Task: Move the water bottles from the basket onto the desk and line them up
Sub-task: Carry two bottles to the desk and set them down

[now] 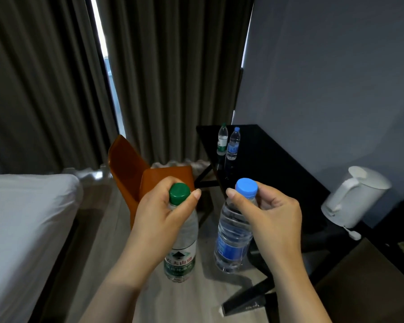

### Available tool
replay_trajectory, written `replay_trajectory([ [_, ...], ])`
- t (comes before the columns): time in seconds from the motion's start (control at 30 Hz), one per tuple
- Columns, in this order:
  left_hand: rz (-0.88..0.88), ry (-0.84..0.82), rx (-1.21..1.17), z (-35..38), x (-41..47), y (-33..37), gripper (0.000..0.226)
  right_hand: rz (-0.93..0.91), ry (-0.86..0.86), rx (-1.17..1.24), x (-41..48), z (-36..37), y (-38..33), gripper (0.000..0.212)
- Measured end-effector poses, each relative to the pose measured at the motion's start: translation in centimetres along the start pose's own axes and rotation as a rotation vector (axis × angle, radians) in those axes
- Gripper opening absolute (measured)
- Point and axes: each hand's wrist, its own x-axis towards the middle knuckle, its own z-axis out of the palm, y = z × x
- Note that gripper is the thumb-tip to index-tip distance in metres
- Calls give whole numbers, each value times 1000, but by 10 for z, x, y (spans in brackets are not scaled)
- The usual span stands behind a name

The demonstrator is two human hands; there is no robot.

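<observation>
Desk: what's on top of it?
On the desk, a green-cap bottle and a blue-cap bottle stand together at the far end; a white kettle sits nearer. The right hand and its held bottle hide some of it.

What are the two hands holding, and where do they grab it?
The left hand holds the green-capped bottle by its neck; the right hand holds the blue-capped bottle by its neck.

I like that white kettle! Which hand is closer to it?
Right. The right hand grips the blue-capped bottle just left of the kettle; the left hand grips the green-capped bottle farther left.
</observation>
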Motion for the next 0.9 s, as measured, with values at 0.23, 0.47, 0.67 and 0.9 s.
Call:
replay_trajectory([
  [0.23, -31, -77, -75, 32, 76, -37, 24, 25, 8, -66, 70, 14, 43, 16],
  [0.47, 11, -156, -99, 55, 166, -86, 28, 95, 86, -109, 145, 44, 91, 17],
  [0.67, 11, -225, -180, 65, 258, -135, 27, 147, 166, -176, 212, 72, 125, 26],
  [0.9, 35, -300, -212, 90, 329, -185, 25, 231, 212, -246, 266, 97, 161, 40],
])
